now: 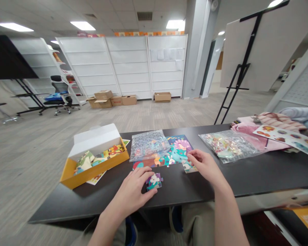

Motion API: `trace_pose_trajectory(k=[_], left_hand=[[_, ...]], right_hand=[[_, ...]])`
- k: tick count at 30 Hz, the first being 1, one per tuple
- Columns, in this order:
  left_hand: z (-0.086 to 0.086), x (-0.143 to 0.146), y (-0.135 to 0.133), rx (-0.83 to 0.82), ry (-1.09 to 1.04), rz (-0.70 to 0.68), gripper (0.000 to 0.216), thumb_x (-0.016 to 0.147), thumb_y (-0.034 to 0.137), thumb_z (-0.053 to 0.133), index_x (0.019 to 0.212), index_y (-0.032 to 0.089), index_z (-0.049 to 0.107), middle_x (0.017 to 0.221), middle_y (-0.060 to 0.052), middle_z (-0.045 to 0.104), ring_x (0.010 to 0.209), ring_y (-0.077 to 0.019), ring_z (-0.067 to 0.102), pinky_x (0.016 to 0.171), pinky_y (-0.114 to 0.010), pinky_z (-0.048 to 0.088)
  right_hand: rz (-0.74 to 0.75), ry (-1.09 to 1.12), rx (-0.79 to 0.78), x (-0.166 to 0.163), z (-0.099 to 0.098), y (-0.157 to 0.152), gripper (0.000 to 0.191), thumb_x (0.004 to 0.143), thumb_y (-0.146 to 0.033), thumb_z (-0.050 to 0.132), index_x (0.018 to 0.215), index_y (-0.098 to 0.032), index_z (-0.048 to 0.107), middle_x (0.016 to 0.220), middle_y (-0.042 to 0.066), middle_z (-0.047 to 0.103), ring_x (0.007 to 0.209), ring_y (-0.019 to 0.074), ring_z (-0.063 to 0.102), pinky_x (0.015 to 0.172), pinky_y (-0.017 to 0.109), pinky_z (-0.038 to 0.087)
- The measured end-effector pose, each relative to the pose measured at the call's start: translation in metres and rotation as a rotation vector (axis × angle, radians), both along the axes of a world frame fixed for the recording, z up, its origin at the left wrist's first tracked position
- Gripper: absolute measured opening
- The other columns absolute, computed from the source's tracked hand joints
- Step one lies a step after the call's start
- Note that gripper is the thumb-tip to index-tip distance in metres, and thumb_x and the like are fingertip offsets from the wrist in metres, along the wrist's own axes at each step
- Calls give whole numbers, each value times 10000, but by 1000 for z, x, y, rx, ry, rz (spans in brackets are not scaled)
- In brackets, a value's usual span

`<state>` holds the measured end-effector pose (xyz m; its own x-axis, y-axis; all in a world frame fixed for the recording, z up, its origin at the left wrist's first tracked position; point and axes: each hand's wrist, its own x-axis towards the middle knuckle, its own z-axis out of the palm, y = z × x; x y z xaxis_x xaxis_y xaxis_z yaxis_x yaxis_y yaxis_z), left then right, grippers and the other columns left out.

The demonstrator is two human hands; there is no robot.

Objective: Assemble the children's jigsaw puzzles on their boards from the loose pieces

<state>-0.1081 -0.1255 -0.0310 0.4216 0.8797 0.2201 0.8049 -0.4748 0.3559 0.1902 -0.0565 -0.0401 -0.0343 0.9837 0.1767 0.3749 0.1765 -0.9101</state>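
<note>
My left hand (pixel 137 186) rests on the black table with its fingers spread over the left side of a small joined puzzle section (pixel 155 181) showing a white rabbit on purple and teal. My right hand (pixel 202 164) has thumb and index finger pinched together over a pale puzzle piece (pixel 189 167); whether anything sits in the pinch is hidden. Between and beyond both hands lies a larger colourful puzzle picture (pixel 178 153) with animals. A clear bubble-wrap bag (pixel 150 145) covers much of its left part.
An open yellow box (pixel 97 171) with puzzle pieces stands at left, paper sheets under it. To the right lie a clear bag (pixel 229 145) of pieces, a pink cloth (pixel 254 135) and a sticker sheet (pixel 284 138). The black table's (pixel 74 205) front edge runs near my legs.
</note>
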Motion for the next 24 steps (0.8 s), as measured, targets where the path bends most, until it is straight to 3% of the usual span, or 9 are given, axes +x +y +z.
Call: trace_pose_trajectory(k=[9, 16, 20, 24], left_hand=[[3, 28, 9, -55, 12, -8, 344, 880, 367, 682, 1186, 221, 627, 1150, -75, 659, 1087, -264, 604, 981, -418, 483], [5, 54, 16, -28, 27, -62, 406, 862, 397, 710, 1211, 220, 601, 1230, -87, 628, 1157, -291, 568, 998, -446, 463], [13, 71, 20, 3, 45, -54, 445, 852, 488, 720, 1186, 215, 607, 1230, -91, 610, 1144, -300, 572, 971, -455, 476], [24, 102, 37, 78, 150, -167, 372, 879, 419, 705, 1163, 197, 611, 1183, -87, 640, 1130, -293, 583, 963, -436, 488]], right_hand=[[-105, -125, 11, 11, -8, 3, 313, 851, -487, 585, 852, -188, 678, 769, 68, 737, 717, 220, 685, 664, 302, 513], [-171, -187, -20, 24, -9, 1, 326, 852, -494, 545, 858, -193, 672, 804, 77, 753, 744, 230, 702, 688, 314, 516], [-183, -272, -44, 33, -14, 0, 334, 839, -501, 550, 821, -193, 678, 783, 79, 748, 742, 245, 702, 694, 330, 507], [-137, -226, -55, 36, -19, 2, 344, 844, -509, 535, 833, -196, 679, 792, 79, 750, 745, 244, 705, 694, 330, 520]])
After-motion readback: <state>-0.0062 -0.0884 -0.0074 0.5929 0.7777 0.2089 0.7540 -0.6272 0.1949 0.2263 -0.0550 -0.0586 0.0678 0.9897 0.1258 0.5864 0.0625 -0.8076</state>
